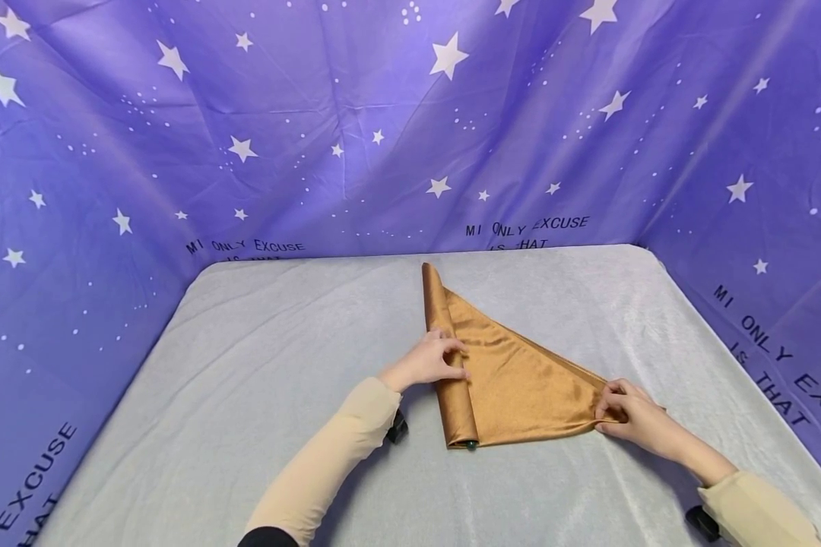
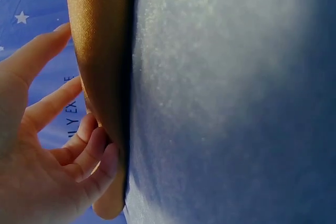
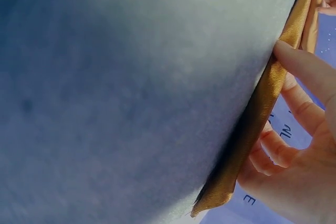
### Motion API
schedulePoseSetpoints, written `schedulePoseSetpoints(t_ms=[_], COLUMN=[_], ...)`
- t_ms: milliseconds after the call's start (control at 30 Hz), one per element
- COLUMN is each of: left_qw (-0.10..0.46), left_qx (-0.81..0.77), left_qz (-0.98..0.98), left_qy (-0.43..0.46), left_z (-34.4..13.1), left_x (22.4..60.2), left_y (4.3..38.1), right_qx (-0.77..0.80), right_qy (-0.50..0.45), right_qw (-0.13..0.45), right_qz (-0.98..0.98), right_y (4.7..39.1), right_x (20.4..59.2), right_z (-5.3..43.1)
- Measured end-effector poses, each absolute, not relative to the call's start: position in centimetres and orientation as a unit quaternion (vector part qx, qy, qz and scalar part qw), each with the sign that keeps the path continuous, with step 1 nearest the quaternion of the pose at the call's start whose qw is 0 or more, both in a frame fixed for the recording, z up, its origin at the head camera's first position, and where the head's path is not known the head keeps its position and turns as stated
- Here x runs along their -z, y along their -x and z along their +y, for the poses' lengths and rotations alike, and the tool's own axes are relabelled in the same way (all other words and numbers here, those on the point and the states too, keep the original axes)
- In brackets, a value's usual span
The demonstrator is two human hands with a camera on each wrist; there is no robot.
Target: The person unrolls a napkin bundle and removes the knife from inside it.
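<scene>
A shiny golden-brown cloth (image 1: pixel 520 372) lies on the table, its left side wound into a long narrow roll (image 1: pixel 457 414) and the rest flat, tapering to the right. A small dark green round thing (image 1: pixel 472 445) peeks out at the roll's near end. Across the middle of the roll rests my left hand (image 1: pixel 429 360), its thumb and fingertips spread along it; the left wrist view shows those fingers (image 2: pixel 79 163) loosely bent against the fabric. At the right corner, my right hand (image 1: pixel 636 418) pinches the cloth between thumb and fingers. Part of that corner is hidden under the hand.
A pale grey covering (image 1: pixel 280 342) spreads over the tabletop. Purple curtains with white stars (image 1: pixel 356 114) hang behind it and at both sides. A dark strap piece shows under each wrist.
</scene>
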State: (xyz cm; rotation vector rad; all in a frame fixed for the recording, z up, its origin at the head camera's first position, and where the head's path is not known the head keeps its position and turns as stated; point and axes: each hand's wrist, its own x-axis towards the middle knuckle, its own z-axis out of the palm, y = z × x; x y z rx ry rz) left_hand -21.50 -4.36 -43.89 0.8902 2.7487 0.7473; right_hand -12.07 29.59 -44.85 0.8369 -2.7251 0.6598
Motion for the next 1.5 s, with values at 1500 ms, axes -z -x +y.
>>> schedulePoseSetpoints(t_ms=[1500], left_qw=[0.110], left_qx=[-0.269], left_qz=[0.914], left_qy=[-0.283], left_z=[-5.5], left_x=[44.1], left_y=[21.9], right_qx=[-0.239], right_qy=[-0.275], right_qw=[0.097], right_qz=[-0.926], right_y=[12.0], right_x=[44.9], right_z=[29.5])
